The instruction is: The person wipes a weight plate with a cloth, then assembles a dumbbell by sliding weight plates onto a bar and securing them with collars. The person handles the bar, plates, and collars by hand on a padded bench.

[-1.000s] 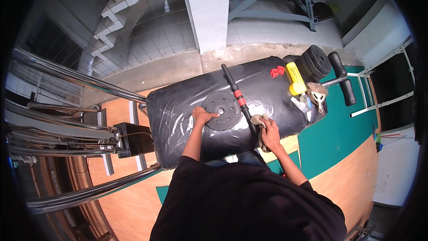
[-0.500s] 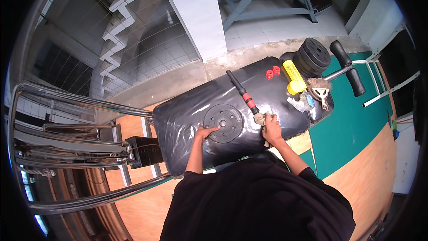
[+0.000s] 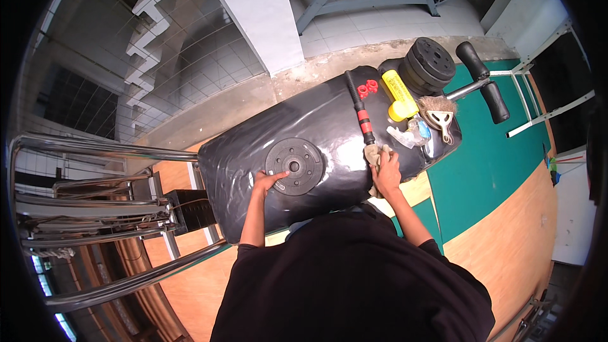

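A round black weight plate (image 3: 311, 180) lies flat on a bench wrapped in glossy black plastic (image 3: 247, 126). My left hand (image 3: 267, 182) holds its left edge, thumb across the top; the other fingers are partly hidden at the rim. To the right, my right hand (image 3: 386, 174) is closed around a crumpled beige cloth (image 3: 372, 154). The cloth touches the near end of a black dumbbell bar (image 3: 362, 117) with red bands, which lies pointing away from me. Two red collars (image 3: 367, 88) sit just right of the bar's far part.
On the bench's right end are a yellow bottle (image 3: 399, 96), a brush (image 3: 438, 115), crumpled clear plastic (image 3: 408, 134) and stacked black plates (image 3: 427, 66). Black foam rollers (image 3: 491, 92) stick out beyond. Metal rails (image 3: 114, 145) stand left; a white pillar (image 3: 253, 12) rises behind.
The dumbbell bar has swung so its far end lies closer to the red collars. The whole view has shifted slightly. My left hand stays at the plate and my right hand keeps the cloth.
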The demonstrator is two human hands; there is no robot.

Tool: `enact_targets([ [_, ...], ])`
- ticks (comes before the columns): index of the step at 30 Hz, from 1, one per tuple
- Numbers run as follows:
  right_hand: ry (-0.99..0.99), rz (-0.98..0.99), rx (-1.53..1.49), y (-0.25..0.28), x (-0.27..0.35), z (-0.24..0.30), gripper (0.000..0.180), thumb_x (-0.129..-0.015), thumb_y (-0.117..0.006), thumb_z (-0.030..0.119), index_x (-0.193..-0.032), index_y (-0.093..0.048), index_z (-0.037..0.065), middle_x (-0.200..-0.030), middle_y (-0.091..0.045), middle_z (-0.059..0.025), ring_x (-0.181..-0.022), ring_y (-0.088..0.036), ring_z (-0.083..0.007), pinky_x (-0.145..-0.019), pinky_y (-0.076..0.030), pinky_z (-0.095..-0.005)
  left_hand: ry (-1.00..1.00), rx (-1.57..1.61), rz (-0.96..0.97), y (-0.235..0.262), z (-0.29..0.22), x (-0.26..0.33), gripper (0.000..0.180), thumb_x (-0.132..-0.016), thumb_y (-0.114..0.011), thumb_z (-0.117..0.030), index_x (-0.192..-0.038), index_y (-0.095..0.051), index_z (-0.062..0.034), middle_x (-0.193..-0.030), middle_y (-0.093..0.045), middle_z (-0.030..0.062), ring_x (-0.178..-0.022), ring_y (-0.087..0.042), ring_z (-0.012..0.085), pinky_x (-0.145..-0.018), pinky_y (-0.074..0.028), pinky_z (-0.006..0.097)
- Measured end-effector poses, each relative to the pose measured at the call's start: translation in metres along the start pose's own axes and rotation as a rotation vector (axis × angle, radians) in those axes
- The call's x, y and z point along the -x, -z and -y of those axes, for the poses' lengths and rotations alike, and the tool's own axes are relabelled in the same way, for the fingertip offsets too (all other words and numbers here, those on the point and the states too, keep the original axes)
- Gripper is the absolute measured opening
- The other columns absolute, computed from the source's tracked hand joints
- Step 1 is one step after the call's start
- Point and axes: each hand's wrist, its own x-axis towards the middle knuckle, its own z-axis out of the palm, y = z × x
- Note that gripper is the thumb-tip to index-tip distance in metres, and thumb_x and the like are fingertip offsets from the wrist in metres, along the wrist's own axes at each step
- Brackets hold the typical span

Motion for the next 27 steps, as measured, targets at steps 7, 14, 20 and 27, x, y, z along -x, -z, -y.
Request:
enact_targets([
  [7,0.046,-0.021,-0.186,0.04,0.027,0.016,0.043,-0.078,-0.065,0.016,-0.117,-0.048,0.008,-0.121,-0.04,-0.0212,-0.106,-0.049,-0.0422,-0.084,-0.047,-0.0453,-0.403,-0.128,-0.332,-0.008,-0.071,0.041,0.069,-0.049,-0.09,-0.024,-0.096,-0.046,0.0,-0.091,-0.066,0.0167,-0.086,-0.064,0.0268,-0.076,-0.05,0.037],
  [14,0.071,0.029,-0.799,0.049,0.004,0.041,0.057,-0.079,-0.068,0.013,-0.131,-0.045,0.01,-0.12,-0.053,-0.019,-0.112,-0.053,-0.028,-0.095,-0.042,-0.0346,-0.799,-0.472,-0.247,-0.037,-0.1,0.075,0.047,-0.056,-0.081,-0.008,-0.095,-0.055,-0.006,-0.095,-0.065,0.0131,-0.096,-0.059,0.0334,-0.08,-0.047,0.04],
  [20,-0.096,0.208,-1.096,-0.004,-0.065,0.094,0.041,-0.088,-0.06,0.024,-0.126,-0.054,0.007,-0.121,-0.058,-0.0162,-0.112,-0.056,-0.0229,-0.093,-0.042,-0.0314,-1.073,-0.416,-0.345,-0.04,-0.074,0.064,0.042,-0.06,-0.081,-0.016,-0.097,-0.061,-0.008,-0.096,-0.065,0.0075,-0.097,-0.058,0.0305,-0.083,-0.045,0.04],
  [27,0.376,-0.065,-0.54,0.001,-0.049,0.154,0.035,-0.091,-0.054,0.032,-0.116,-0.062,0.009,-0.112,-0.06,-0.0154,-0.098,-0.056,-0.0316,-0.088,-0.042,-0.0409,-0.943,-0.414,-0.369,-0.034,-0.068,0.061,0.042,-0.063,-0.08,-0.021,-0.097,-0.059,-0.0061,-0.092,-0.062,0.0098,-0.088,-0.058,0.0324,-0.077,-0.046,0.039],
])
